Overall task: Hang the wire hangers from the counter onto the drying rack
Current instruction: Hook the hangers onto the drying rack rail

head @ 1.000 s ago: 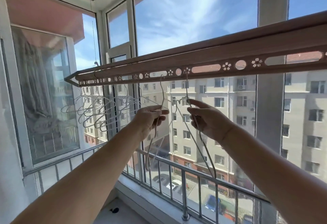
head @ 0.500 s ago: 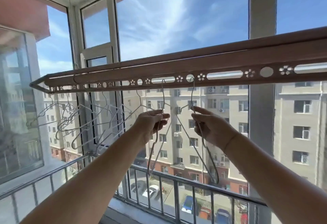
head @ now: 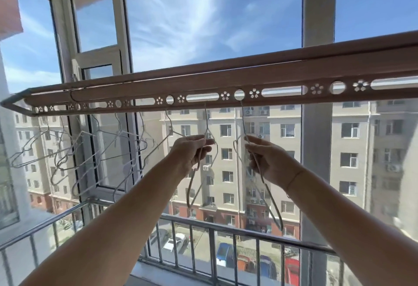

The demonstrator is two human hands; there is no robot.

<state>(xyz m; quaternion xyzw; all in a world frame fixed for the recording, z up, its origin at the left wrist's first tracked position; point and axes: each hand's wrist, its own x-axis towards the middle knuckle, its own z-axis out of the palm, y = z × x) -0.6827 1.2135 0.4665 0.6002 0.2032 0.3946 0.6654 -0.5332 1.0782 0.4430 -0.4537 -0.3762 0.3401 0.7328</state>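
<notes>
Two wire hangers: our left hand (head: 192,152) and right hand (head: 269,161) pinch one each, hooks threaded through drying rack (head: 226,82) holes.

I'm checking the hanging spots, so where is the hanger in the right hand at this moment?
In the head view, right of centre: the right hand pinches the wire hanger, its hook up at a round hole in the drying rack, beside the left hand's hanger.

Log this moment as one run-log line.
left hand: grips left hanger | right hand: grips right hanger | both hooks in drying rack holes
</notes>
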